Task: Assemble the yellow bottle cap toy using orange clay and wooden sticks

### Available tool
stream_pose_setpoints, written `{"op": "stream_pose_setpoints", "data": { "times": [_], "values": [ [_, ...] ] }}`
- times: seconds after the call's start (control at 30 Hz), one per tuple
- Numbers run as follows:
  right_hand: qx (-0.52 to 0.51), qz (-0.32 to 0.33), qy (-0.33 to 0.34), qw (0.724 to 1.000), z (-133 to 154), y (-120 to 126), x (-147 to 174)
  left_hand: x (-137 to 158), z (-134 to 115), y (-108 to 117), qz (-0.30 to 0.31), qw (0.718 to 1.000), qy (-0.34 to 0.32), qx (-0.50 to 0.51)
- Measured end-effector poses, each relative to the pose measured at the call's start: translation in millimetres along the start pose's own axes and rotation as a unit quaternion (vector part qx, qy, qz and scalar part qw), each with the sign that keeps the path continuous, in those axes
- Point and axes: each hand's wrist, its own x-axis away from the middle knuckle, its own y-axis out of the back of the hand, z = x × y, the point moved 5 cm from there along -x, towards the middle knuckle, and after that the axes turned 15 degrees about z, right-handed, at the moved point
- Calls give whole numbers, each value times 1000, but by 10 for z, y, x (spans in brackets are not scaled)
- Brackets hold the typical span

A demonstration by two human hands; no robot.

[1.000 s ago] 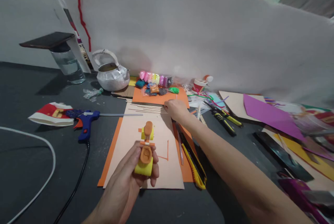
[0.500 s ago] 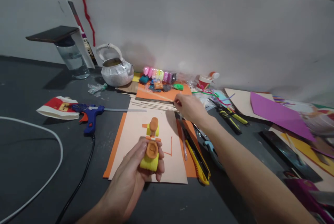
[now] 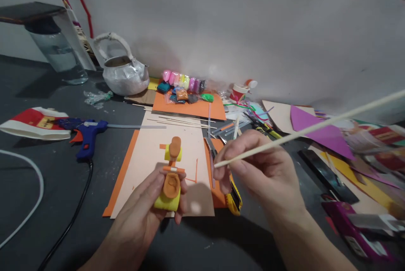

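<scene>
Left hand (image 3: pixel 142 210) grips 1 yellow-orange model (image 3: pixel 171 186); right hand (image 3: pixel 268 176) pinches 1 pale stick (image 3: pixel 310 129).

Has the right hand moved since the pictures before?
Yes. Judged against the clay packs, the right hand has come back toward the person and to the right, and it now holds a stick.

The right hand (image 3: pixel 261 172) partly hides the cutter (image 3: pixel 234 203); the right edge crops the stick (image 3: pixel 311 129).

The bare left hand (image 3: pixel 144 211) cups upward, thumb opposite curled fingers; the bare right hand (image 3: pixel 267 174), raised, pinches with thumb and fingers.
</scene>
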Motion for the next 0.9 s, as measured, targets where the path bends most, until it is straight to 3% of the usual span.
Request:
{"op": "stream_pose_setpoints", "data": {
  "times": [0.13,0.27,0.47,0.57,0.63,0.7,0.83,0.9],
  "values": [
    [-50,34,10,998,81,-109,47,6,2,-4,24,1000,8,-7],
    [-29,46,28,998,91,-129,52,0,16,8,24,999,23,-1],
    [14,68,-12,997,79,-170,62,6,44,-17,5,1000,18,-5],
    [115,77,-63,988,108,-104,44,10,5,-33,-8,1000,-2,-14],
    [213,125,-136,959,69,-35,38,10,-88,-41,-22,999,-30,-5],
    [295,198,-207,912,-16,44,66,17,-245,-30,-57,995,-80,6],
    [384,302,-250,836,-185,171,166,76,-616,2,-140,970,-200,-12],
    [400,320,-244,823,-242,190,196,94,-713,-14,-138,964,-226,-10]
  ]
}}
